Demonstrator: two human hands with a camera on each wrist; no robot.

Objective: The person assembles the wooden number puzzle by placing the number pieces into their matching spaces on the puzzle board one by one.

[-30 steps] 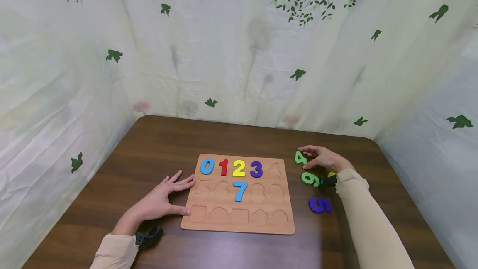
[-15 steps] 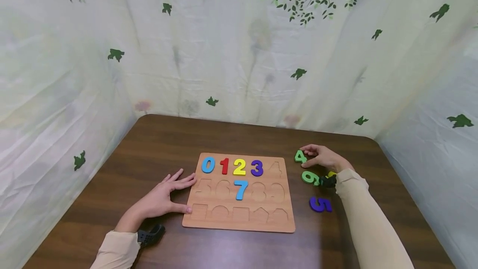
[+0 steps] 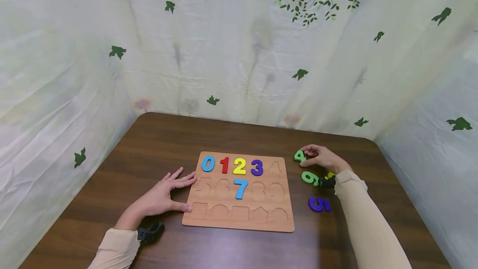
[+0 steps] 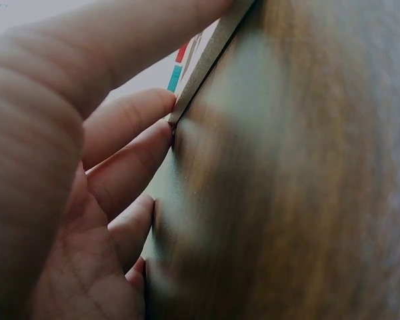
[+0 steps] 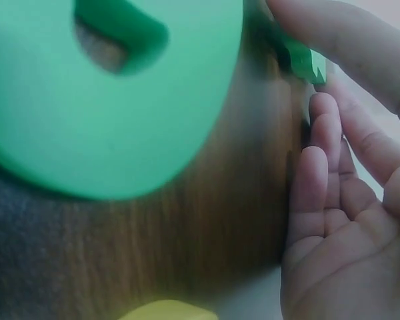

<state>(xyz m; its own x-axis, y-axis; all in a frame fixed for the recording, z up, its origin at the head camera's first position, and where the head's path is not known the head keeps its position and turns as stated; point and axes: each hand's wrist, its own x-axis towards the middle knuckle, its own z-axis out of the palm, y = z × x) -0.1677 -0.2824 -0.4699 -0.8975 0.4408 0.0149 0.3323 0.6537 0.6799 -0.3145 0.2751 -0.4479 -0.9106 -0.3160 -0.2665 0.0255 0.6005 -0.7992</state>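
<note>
My right hand pinches a green number 4 between thumb and fingers, to the right of a wooden number board. In the right wrist view, the edge of the same 4 shows at the thumb and index finger. My left hand lies with fingers spread at the board's left side, thumb and index fingertip touching its edge. On the board's top row sit a blue 0, red 1, yellow 2 and purple 3. A blue 7 sits in the middle row.
Below my right hand lie a green 6- or 9-shaped piece and a purple 5. A yellow piece is partly hidden by the right wrist's black band. Behind the brown table hangs a leaf-patterned curtain.
The green 4 has shifted slightly left with my right fingers and turned a little. My left hand keeps its place at the board's edge.
</note>
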